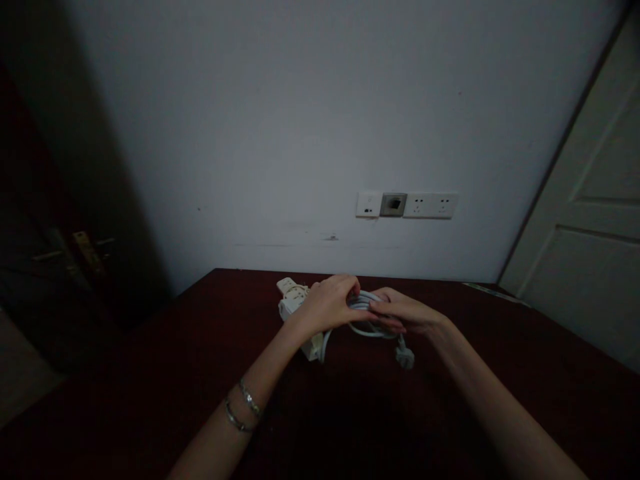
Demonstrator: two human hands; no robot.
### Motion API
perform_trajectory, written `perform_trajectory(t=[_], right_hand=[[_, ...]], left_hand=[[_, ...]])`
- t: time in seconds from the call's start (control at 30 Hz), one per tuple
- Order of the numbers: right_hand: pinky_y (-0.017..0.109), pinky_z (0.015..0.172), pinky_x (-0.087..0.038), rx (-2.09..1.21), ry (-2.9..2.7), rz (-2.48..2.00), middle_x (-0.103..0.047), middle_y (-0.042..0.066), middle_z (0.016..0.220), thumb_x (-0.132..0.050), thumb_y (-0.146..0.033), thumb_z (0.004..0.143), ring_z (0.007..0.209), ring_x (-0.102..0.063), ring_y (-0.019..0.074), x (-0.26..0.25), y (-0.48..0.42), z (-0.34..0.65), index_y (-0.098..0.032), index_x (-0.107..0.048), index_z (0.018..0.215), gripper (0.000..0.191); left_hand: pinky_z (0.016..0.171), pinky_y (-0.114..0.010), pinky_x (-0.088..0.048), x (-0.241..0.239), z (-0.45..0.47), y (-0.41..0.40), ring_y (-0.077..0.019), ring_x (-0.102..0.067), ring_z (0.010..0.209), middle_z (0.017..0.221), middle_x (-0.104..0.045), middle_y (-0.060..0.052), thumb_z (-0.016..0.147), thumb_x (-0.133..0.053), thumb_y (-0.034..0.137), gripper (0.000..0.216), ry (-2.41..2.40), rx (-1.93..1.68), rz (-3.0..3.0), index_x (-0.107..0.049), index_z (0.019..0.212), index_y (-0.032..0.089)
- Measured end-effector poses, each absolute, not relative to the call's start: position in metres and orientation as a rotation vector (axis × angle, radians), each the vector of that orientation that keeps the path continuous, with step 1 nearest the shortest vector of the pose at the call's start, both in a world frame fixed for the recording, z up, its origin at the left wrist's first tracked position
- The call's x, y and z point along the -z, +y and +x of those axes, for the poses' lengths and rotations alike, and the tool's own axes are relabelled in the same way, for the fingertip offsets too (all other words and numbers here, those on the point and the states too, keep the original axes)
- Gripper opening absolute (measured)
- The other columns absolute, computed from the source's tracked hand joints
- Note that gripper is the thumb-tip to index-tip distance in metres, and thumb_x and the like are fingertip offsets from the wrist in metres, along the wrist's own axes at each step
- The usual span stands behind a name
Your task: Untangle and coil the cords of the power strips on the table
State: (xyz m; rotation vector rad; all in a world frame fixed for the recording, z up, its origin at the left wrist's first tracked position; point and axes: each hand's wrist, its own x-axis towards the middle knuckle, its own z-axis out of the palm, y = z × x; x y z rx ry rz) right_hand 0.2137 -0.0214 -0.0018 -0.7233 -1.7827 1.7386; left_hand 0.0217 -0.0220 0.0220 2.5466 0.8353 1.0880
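A pale power cord, gathered in loops, is held between my two hands above the dark red table. My left hand curls over the left side of the loops with its fingers closed on them. From the right, my right hand grips the same bundle, thumb on top. The cord's plug hangs below my right hand. Just left of and partly behind my left hand lies a white power strip; my hand and forearm hide part of it. A stretch of cord runs down near its front end.
The dark red table reaches back to a pale wall with sockets and switch plates. A flat thin strip lies at the table's back right corner. A pale door stands at right, a dark door with a handle at left.
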Motion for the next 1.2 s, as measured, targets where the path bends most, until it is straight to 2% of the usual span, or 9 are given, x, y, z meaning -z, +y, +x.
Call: perform_trajectory(t=[0.17, 0.33, 0.43, 0.53, 0.63, 0.77, 0.93, 1.07, 1.2], right_hand=[[0.014, 0.03, -0.013, -1.808, -1.659, -0.678, -0.031, -0.012, 0.031, -0.056, -0.037, 0.081, 0.026, -0.017, 0.0005, -0.007, -0.026, 0.213, -0.013, -0.051, 0.069, 0.028], [0.014, 0.031, -0.016, -1.875, -1.456, -0.597, -0.025, -0.014, 0.03, -0.056, -0.037, 0.081, 0.026, -0.012, 0.0006, -0.011, -0.026, 0.217, -0.015, -0.049, 0.066, 0.028], [0.015, 0.032, -0.019, -1.939, -1.378, -0.546, -0.024, -0.014, 0.03, -0.056, -0.036, 0.081, 0.026, -0.01, 0.0007, -0.014, -0.026, 0.219, -0.015, -0.048, 0.064, 0.028], [0.014, 0.033, -0.019, -2.008, -1.292, -0.503, -0.022, -0.014, 0.031, -0.057, -0.035, 0.08, 0.027, -0.009, 0.0004, -0.016, -0.025, 0.22, -0.014, -0.05, 0.064, 0.028], [0.014, 0.034, -0.021, -2.039, -1.176, -0.45, -0.019, -0.014, 0.032, -0.056, -0.034, 0.081, 0.028, -0.008, 0.0009, -0.019, -0.025, 0.219, -0.014, -0.05, 0.065, 0.026], [0.014, 0.034, -0.021, -1.967, -0.982, -0.404, -0.016, -0.014, 0.031, -0.048, -0.034, 0.086, 0.028, -0.006, 0.0017, -0.027, -0.03, 0.22, -0.016, -0.047, 0.062, 0.03], [0.014, 0.035, -0.025, -1.79, -0.851, -0.317, -0.016, -0.014, 0.031, -0.05, -0.032, 0.085, 0.026, -0.01, 0.0014, -0.036, -0.036, 0.228, -0.016, -0.046, 0.064, 0.027], [0.014, 0.038, -0.028, -1.824, -0.867, -0.23, -0.025, -0.013, 0.031, -0.054, -0.017, 0.082, 0.026, -0.022, 0.0002, -0.035, -0.033, 0.239, -0.015, -0.046, 0.064, 0.02], [0.015, 0.038, -0.03, -1.878, -0.841, -0.202, -0.032, -0.013, 0.032, -0.051, -0.018, 0.085, 0.026, -0.03, 0.001, -0.033, -0.029, 0.246, -0.015, -0.046, 0.069, 0.017]], left_hand=[[0.062, -0.022, -0.035, -0.026, 0.013, -0.011, -0.0141, -0.05, 0.07, 0.08, -0.059, -0.002, 0.066, -0.07, 0.036, 0.029, 0.712, -0.981, 2.296, -0.059, 0.087, 0.018], [0.077, -0.026, -0.04, -0.024, -0.015, 0.018, -0.0158, -0.056, 0.087, 0.096, -0.062, -0.007, 0.075, -0.06, 0.037, 0.031, 0.538, -0.666, 2.099, -0.06, 0.1, 0.018], [0.077, -0.025, -0.041, -0.015, -0.036, 0.034, -0.0178, -0.056, 0.091, 0.098, -0.064, -0.004, 0.061, -0.072, 0.031, 0.042, 0.576, -0.267, 2.136, -0.063, 0.101, 0.021], [0.066, -0.023, -0.041, -0.007, -0.049, 0.043, -0.0174, -0.058, 0.079, 0.086, -0.065, 0.0, 0.054, -0.076, 0.03, 0.045, 0.757, -0.05, 2.202, -0.065, 0.097, 0.023], [0.061, -0.021, -0.039, -0.004, -0.05, 0.046, -0.0164, -0.057, 0.073, 0.079, -0.064, 0.001, 0.055, -0.075, 0.034, 0.037, 0.842, -0.078, 2.333, -0.067, 0.089, 0.021], [0.062, -0.021, -0.037, -0.01, -0.045, 0.043, -0.0167, -0.055, 0.073, 0.08, -0.063, -0.001, 0.054, -0.074, 0.041, 0.04, 0.95, -0.373, 2.509, -0.065, 0.085, 0.018], [0.062, -0.026, -0.038, -0.022, -0.032, 0.023, -0.0195, -0.057, 0.069, 0.077, -0.062, -0.006, 0.067, -0.061, 0.05, 0.037, 1.324, -0.593, 2.676, -0.06, 0.083, 0.017], [0.069, -0.032, -0.042, -0.024, -0.01, 0.002, -0.0255, -0.06, 0.081, 0.088, -0.064, -0.012, 0.075, -0.055, 0.041, 0.031, 1.678, -0.479, 2.845, -0.057, 0.091, 0.014], [0.069, -0.033, -0.043, -0.019, 0.011, -0.012, -0.0264, -0.062, 0.083, 0.086, -0.064, -0.013, 0.077, -0.054, 0.03, 0.025, 1.877, -0.475, 2.851, -0.055, 0.093, 0.011]])
